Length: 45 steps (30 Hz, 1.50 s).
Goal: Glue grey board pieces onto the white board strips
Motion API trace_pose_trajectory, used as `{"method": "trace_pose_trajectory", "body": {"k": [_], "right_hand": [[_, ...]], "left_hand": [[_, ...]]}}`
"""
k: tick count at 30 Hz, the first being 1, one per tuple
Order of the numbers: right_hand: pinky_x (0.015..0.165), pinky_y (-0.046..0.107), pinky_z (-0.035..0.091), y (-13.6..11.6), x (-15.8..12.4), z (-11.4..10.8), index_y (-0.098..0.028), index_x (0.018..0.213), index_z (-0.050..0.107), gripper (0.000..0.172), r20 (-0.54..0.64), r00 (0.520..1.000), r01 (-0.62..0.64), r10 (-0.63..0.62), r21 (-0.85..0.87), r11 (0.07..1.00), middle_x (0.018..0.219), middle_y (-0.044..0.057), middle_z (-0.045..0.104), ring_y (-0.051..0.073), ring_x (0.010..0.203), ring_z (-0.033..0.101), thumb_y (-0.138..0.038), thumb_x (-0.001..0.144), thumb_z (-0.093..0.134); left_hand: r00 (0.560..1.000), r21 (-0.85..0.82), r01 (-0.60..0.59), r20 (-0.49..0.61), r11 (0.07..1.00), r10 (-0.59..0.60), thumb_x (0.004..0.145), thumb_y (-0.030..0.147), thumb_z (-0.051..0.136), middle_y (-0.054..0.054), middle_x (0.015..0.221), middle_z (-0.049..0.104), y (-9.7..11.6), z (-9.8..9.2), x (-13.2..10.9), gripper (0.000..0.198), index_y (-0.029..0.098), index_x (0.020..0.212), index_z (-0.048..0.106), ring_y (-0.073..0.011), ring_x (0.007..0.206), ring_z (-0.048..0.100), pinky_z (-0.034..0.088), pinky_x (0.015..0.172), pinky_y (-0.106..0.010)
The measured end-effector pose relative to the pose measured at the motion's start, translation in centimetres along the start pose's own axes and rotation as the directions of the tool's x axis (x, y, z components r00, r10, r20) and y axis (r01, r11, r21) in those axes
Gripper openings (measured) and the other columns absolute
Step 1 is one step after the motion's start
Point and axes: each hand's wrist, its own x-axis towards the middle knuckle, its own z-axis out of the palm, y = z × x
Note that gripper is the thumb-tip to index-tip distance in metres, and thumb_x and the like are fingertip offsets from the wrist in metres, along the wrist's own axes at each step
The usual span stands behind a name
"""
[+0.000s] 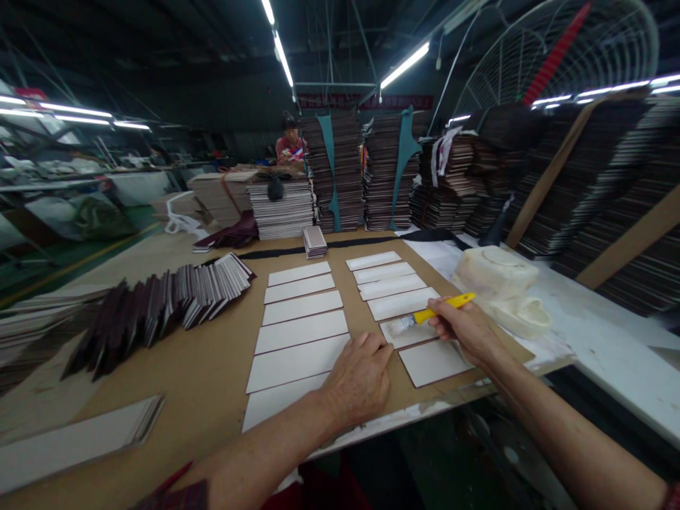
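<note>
My right hand [460,327] is closed around the yellow handle of a paintbrush [431,312]. The brush's pale bristles lie on a white rectangular panel [419,336] in the right column, where whitish wet streaks show. My left hand [361,372] rests palm down between the two columns, its fingers curled and its fingertips at that panel's left edge; the undersides of the fingers are hidden. A bare white panel [435,363] lies nearest me in the right column. The left column holds several overlapping white panels [300,333] with dark edges, the nearest partly under my left forearm.
A brown board [207,361] covers the table. Fanned dark-and-white panels [164,301] lie left, with a flat stack [79,439] nearer me. A cream, glue-crusted container [496,273] stands right. Tall stacks [337,170] line the back; a person [290,145] is behind. A fan [557,49] is upper right.
</note>
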Motion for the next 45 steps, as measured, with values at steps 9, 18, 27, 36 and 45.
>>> {"method": "trace_pose_trajectory", "body": {"k": [9,18,27,36,45], "right_hand": [[0.038,0.021,0.042,0.0,0.7,-1.6,-0.017,0.078,0.064,0.03,-0.022,0.999,0.038,-0.041,-0.134,0.99,0.057,0.001,0.064,0.012,0.042,0.052,-0.044,0.069,0.076],[0.042,0.024,0.045,-0.1,2.2,-7.3,-0.016,0.07,0.067,0.026,-0.161,0.98,0.057,-0.119,-0.345,0.937,0.057,0.004,0.066,0.014,0.043,0.054,-0.041,0.077,0.069],[0.05,0.027,0.047,-1.6,2.2,-10.2,-0.02,0.057,0.066,0.031,-0.269,0.951,0.003,-0.151,-0.48,0.877,0.055,0.005,0.067,0.017,0.046,0.057,-0.039,0.081,0.068],[0.046,0.024,0.045,-2.4,-0.3,-10.2,-0.02,0.078,0.065,0.026,-0.378,0.907,0.109,-0.185,-0.213,0.971,0.06,0.0,0.065,0.014,0.048,0.053,-0.044,0.072,0.072],[0.036,0.021,0.037,-0.8,-5.9,-6.7,-0.018,0.08,0.061,0.05,-0.215,0.977,0.024,-0.011,0.058,0.998,0.056,0.0,0.06,0.01,0.041,0.045,-0.052,0.054,0.087]], "left_hand": [[1.0,-0.017,-0.013,-0.016,1.0,0.013,0.089,0.011,0.047,-0.01,0.11,0.06,0.0,0.0,-0.1,0.028,0.016,0.111,0.063,-0.0272,0.103,0.05,0.048,0.093,-0.042],[1.0,-0.037,-0.009,-0.002,0.999,0.009,0.087,0.009,0.047,-0.01,0.11,0.059,-0.1,0.2,0.0,0.033,0.015,0.116,0.062,-0.0273,0.103,0.049,0.047,0.094,-0.043],[1.0,-0.065,-0.01,-0.001,0.998,0.01,0.087,0.009,0.046,-0.011,0.115,0.059,-0.2,0.2,0.0,0.037,0.015,0.12,0.061,-0.0274,0.105,0.049,0.046,0.096,-0.044],[0.996,-0.082,-0.054,-0.073,0.995,0.048,0.086,0.009,0.047,-0.014,0.122,0.058,-0.5,0.6,-0.2,0.048,0.011,0.133,0.055,-0.0276,0.108,0.052,0.046,0.098,-0.044],[0.937,-0.091,-0.348,0.008,0.933,0.35,0.088,0.011,0.049,-0.006,0.11,0.063,-0.2,-0.5,-0.4,0.034,0.021,0.117,0.063,-0.0236,0.096,0.054,0.047,0.083,-0.038]]}}
